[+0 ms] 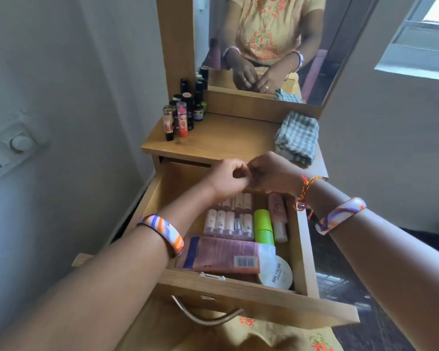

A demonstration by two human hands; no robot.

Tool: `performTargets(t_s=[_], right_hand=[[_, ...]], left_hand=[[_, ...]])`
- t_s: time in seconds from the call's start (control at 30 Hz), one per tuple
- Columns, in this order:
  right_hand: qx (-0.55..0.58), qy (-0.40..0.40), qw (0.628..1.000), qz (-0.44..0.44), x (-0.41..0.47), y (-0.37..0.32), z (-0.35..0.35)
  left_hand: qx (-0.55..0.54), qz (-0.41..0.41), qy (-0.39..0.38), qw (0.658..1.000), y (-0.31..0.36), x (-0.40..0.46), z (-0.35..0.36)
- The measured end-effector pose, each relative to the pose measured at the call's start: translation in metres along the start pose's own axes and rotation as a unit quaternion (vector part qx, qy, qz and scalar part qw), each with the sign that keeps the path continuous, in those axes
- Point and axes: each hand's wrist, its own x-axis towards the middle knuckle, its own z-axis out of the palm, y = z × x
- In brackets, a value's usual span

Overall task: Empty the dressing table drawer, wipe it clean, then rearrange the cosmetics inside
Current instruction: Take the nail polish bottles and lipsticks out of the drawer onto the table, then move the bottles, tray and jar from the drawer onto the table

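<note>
The wooden drawer (302, 239) stands pulled out below the dressing table top (228, 138). Inside lie a pink tube (218, 254), a green bottle (263, 225), a pale pink bottle (278, 214), rows of small cream bottles (228, 222) and a white nail polish remover tub (276, 274). My left hand (228, 179) and my right hand (271, 174) meet above the drawer's back part, fingertips pinched together. Whatever small thing sits between them is hidden.
Several lipsticks and small dark bottles (182, 115) stand at the table top's back left. A checked cloth (298, 136) lies folded at its right edge. A mirror (264, 46) rises behind. A wall is close on the left, dark floor on the right.
</note>
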Motion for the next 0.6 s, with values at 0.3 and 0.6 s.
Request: performTargets(t_s=[0.3, 0.6], right_hand=[[-0.059, -0.228, 0.964, 0.119, -0.012, 0.082, 0.034], [0.051, -0.242, 0.962, 0.117, -0.045, 0.029, 0.029]], left_hand=[[0.322, -0.085, -0.384, 0.861, 0.003, -0.017, 0.023], [0.390, -0.062, -0.338, 0.854, -0.016, -0.031, 0.031]])
